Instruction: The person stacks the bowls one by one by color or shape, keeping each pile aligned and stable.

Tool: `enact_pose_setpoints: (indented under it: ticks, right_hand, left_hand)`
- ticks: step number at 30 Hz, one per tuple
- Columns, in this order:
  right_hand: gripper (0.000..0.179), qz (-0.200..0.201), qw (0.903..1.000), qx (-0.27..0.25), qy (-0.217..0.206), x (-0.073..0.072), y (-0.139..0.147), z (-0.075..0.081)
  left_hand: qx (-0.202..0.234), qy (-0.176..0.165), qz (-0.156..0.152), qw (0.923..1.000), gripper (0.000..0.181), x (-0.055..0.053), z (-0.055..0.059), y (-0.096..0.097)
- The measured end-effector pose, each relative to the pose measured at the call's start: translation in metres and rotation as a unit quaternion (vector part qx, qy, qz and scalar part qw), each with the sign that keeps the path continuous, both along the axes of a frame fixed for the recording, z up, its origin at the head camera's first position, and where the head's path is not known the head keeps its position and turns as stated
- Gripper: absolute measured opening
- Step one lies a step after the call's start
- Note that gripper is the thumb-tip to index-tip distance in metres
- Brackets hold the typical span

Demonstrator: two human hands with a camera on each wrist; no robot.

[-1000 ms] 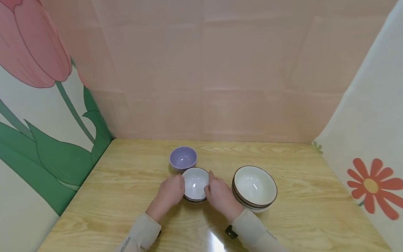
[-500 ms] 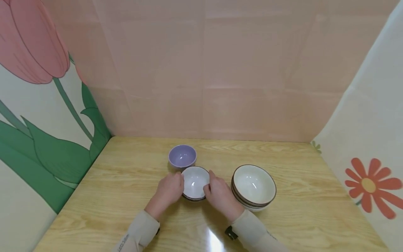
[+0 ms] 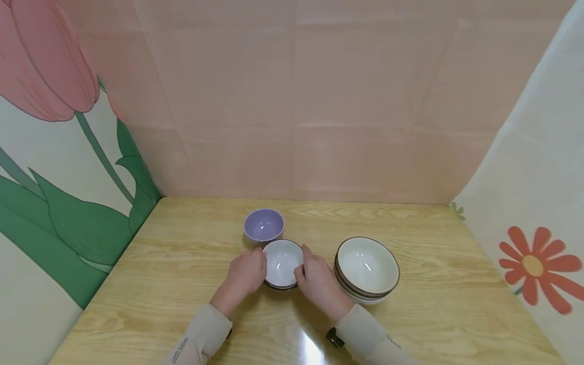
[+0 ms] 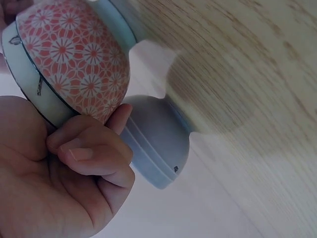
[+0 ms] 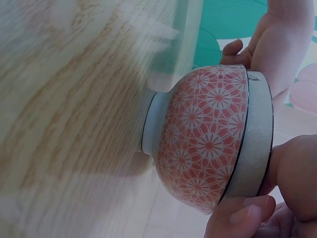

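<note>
Two small bowls stand nested in the middle of the table. The inner one is a small white bowl (image 3: 283,263) with a dark rim; its pale upper band (image 5: 257,124) shows above the outer bowl. That outer bowl (image 5: 203,134) carries a red and white flower pattern, and its foot is at the tabletop in the right wrist view. My left hand (image 3: 247,271) pinches the white bowl's left rim, fingers curled under it. On the opposite side, my right hand (image 3: 318,282) pinches the rim between thumb and fingers.
A purple bowl (image 3: 264,226) stands just behind the small bowls, slightly left. To the right of my right hand is a stack of larger cream bowls (image 3: 367,267) with brown rims. A pink cloth wall (image 3: 292,126) closes off the wooden table's (image 3: 182,243) far edge.
Both hands keep their hold on the small bowls' rim, and the bowls stay in place. Only the head view shifts very slightly.
</note>
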State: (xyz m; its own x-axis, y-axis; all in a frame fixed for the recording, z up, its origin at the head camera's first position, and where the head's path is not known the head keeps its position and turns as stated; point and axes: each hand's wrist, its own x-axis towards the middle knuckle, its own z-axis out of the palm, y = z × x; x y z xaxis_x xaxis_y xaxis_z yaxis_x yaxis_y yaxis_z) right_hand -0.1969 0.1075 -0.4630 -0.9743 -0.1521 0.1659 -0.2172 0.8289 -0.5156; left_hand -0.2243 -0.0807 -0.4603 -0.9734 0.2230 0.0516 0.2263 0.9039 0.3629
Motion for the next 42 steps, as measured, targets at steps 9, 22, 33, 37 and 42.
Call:
enact_pose_setpoints:
  ticks: [9,22,33,37,42]
  right_hand:
    - [0.052,0.002,0.9994,-0.009,0.033,0.002,0.0,-0.002]
    - [0.023,-0.028,0.9965,-0.033,0.072,0.006,-0.002,-0.006]
    - [0.024,-0.032,0.9959,-0.031,0.078,0.006,-0.002,-0.009]
    - [0.025,-0.031,0.9959,-0.032,0.078,0.006,-0.002,-0.01]
    - [0.025,-0.026,0.9957,-0.036,0.081,0.005,-0.001,-0.011]
  left_hand:
    - [0.005,0.003,-0.003,1.0,0.033,0.0,0.002,-0.003]
    - [0.022,-0.002,-0.008,0.9997,0.032,0.0,-0.001,-0.006]
    - [0.011,0.012,-0.014,0.9998,0.031,0.002,-0.005,-0.005]
    - [0.01,0.025,-0.014,0.9995,0.031,0.003,-0.004,-0.005]
    - [0.011,0.025,-0.015,0.9995,0.031,0.003,-0.002,-0.005]
